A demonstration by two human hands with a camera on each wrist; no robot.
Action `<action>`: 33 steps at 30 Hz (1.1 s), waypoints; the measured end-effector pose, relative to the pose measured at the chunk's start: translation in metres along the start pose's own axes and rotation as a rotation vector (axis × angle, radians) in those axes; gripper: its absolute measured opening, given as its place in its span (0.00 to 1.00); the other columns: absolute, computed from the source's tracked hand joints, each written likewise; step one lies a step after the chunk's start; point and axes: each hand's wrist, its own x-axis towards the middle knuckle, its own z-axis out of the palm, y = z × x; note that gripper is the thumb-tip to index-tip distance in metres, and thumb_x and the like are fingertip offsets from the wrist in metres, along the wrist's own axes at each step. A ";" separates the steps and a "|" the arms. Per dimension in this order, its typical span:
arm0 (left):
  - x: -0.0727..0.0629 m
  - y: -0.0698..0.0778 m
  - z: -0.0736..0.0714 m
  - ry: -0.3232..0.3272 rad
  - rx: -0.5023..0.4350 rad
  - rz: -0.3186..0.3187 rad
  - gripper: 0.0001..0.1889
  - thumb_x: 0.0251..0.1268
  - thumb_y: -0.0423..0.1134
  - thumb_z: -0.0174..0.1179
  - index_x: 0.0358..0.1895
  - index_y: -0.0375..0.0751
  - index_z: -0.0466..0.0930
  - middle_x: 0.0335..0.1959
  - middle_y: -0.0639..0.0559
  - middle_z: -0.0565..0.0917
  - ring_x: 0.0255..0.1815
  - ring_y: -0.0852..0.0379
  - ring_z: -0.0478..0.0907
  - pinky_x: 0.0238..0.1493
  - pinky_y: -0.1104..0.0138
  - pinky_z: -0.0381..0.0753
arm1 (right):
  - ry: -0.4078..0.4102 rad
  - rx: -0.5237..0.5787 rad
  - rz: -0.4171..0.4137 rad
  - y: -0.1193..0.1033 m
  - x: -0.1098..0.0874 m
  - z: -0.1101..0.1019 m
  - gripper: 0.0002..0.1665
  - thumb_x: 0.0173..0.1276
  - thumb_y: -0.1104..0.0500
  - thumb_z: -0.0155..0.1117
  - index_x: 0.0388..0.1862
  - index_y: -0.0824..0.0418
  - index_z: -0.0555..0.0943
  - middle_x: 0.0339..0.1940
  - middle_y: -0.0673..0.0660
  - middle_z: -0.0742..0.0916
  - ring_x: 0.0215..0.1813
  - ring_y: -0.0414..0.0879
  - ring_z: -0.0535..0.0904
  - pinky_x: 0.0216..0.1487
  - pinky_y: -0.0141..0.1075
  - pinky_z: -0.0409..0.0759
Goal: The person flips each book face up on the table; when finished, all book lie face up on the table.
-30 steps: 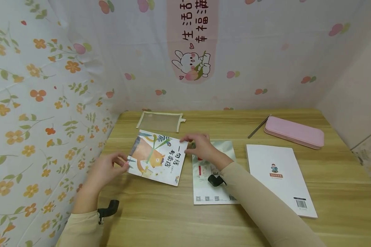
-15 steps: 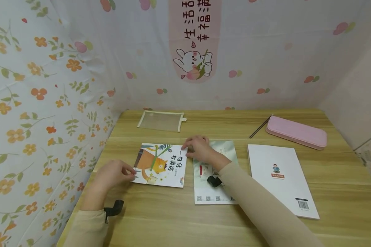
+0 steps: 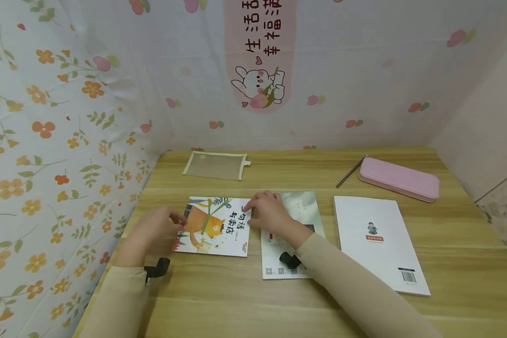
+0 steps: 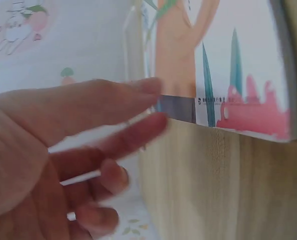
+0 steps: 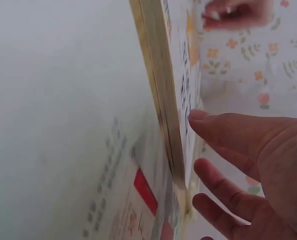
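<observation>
A picture book (image 3: 211,227) with an orange animal on its white cover lies flat on the left part of the wooden table. My left hand (image 3: 154,230) hovers at the book's left edge, and the left wrist view shows its thumb and fingers (image 4: 133,137) loosely spread, gripping nothing. At the book's right edge is my right hand (image 3: 272,216), its thumb (image 5: 201,116) at the cover and the other fingers relaxed. Whether that thumb touches the cover I cannot tell. Partly beneath my right hand and forearm lies a pale green and white book (image 3: 302,204).
A white book (image 3: 376,234) with a barcode lies to the right. Behind it are a pink pencil case (image 3: 399,179) and a thin dark stick like a pen (image 3: 350,172). A mesh pouch (image 3: 215,166) lies at the back left. Patterned cloth (image 3: 186,117) hangs behind the table.
The picture book, tilted and held by both hands a second ago, came down flat on the table. My left hand has since let go of its left edge, while my right hand stays near the right edge.
</observation>
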 end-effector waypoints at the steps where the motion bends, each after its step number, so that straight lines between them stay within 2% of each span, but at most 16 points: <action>1: 0.006 -0.001 -0.001 0.019 -0.009 0.020 0.08 0.66 0.36 0.68 0.46 0.43 0.91 0.42 0.46 0.89 0.40 0.50 0.82 0.42 0.55 0.80 | -0.009 0.000 -0.002 -0.002 -0.002 0.001 0.16 0.61 0.52 0.80 0.48 0.46 0.90 0.54 0.49 0.85 0.63 0.53 0.74 0.71 0.58 0.61; 4: 0.024 -0.001 -0.004 0.053 -0.007 0.049 0.10 0.67 0.32 0.67 0.49 0.40 0.89 0.50 0.40 0.88 0.39 0.48 0.81 0.41 0.55 0.79 | -0.047 0.015 -0.027 -0.007 -0.011 0.003 0.16 0.60 0.52 0.80 0.48 0.46 0.90 0.54 0.49 0.86 0.63 0.53 0.75 0.73 0.60 0.59; 7: 0.039 -0.001 -0.007 0.057 0.012 0.068 0.12 0.68 0.30 0.65 0.52 0.39 0.88 0.59 0.35 0.84 0.39 0.43 0.81 0.41 0.52 0.80 | -0.075 0.014 -0.059 -0.012 -0.019 0.006 0.16 0.59 0.52 0.81 0.47 0.45 0.90 0.53 0.48 0.87 0.64 0.53 0.76 0.76 0.61 0.56; 10: 0.051 -0.003 -0.008 0.054 0.069 0.110 0.12 0.68 0.30 0.65 0.52 0.41 0.88 0.61 0.34 0.83 0.54 0.35 0.82 0.53 0.44 0.80 | -0.092 -0.001 -0.073 -0.017 -0.027 0.009 0.15 0.58 0.50 0.81 0.46 0.44 0.91 0.52 0.48 0.87 0.65 0.53 0.75 0.76 0.61 0.55; 13: 0.059 -0.005 -0.006 0.046 0.095 0.136 0.11 0.68 0.30 0.65 0.51 0.41 0.89 0.60 0.35 0.83 0.62 0.33 0.79 0.61 0.42 0.78 | -0.107 -0.003 -0.071 -0.025 -0.035 0.011 0.15 0.58 0.49 0.82 0.44 0.44 0.91 0.52 0.48 0.86 0.65 0.53 0.75 0.75 0.61 0.56; 17: 0.063 -0.006 -0.003 0.026 0.098 0.130 0.12 0.67 0.30 0.67 0.51 0.43 0.89 0.60 0.37 0.83 0.63 0.33 0.78 0.64 0.40 0.76 | -0.118 -0.025 -0.072 -0.034 -0.045 0.015 0.16 0.57 0.47 0.82 0.44 0.45 0.90 0.53 0.48 0.85 0.66 0.54 0.75 0.74 0.62 0.58; 23: 0.066 -0.006 -0.001 0.012 0.085 0.128 0.15 0.65 0.31 0.69 0.54 0.42 0.88 0.58 0.37 0.82 0.60 0.34 0.79 0.62 0.41 0.77 | -0.075 -0.064 -0.053 -0.040 -0.050 0.021 0.20 0.52 0.44 0.85 0.43 0.46 0.89 0.52 0.48 0.83 0.65 0.51 0.74 0.74 0.60 0.59; 29: 0.069 -0.005 -0.002 0.015 0.071 0.154 0.19 0.64 0.31 0.70 0.59 0.40 0.86 0.58 0.37 0.82 0.62 0.34 0.78 0.64 0.42 0.76 | -0.057 -0.054 -0.029 -0.041 -0.050 0.019 0.19 0.52 0.46 0.85 0.43 0.47 0.90 0.51 0.49 0.83 0.63 0.51 0.75 0.72 0.60 0.60; 33: 0.070 -0.007 -0.001 0.024 0.100 0.162 0.20 0.63 0.31 0.71 0.58 0.39 0.85 0.55 0.38 0.83 0.59 0.36 0.79 0.62 0.43 0.78 | -0.044 -0.049 -0.027 -0.038 -0.049 0.018 0.18 0.54 0.50 0.84 0.44 0.48 0.91 0.54 0.49 0.84 0.63 0.52 0.76 0.72 0.62 0.60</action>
